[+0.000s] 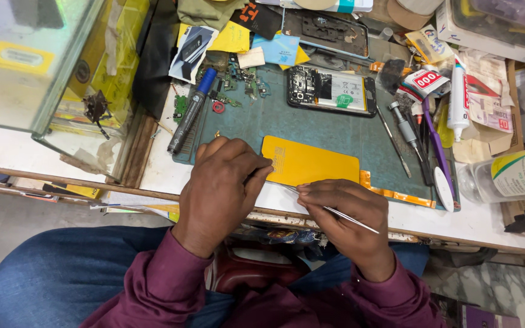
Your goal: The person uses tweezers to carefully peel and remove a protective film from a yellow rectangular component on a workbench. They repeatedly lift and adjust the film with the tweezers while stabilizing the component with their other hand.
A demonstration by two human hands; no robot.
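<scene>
At the table's near edge, the left hand (223, 182) presses closed on a yellow panel (311, 163) lying on the green mat (329, 136); the right hand (341, 209) pinches tweezers (335, 211) beside it

Both maroon-sleeved forearms reach forward to the desk's near edge, the left hand (221, 182) curled knuckles-up, the right hand (343, 209) pinched just beside it.

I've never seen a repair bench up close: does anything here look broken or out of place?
Yes: the phone at the back of the green mat lies opened, its insides bare. Small circuit boards lie scattered beside it.
</scene>
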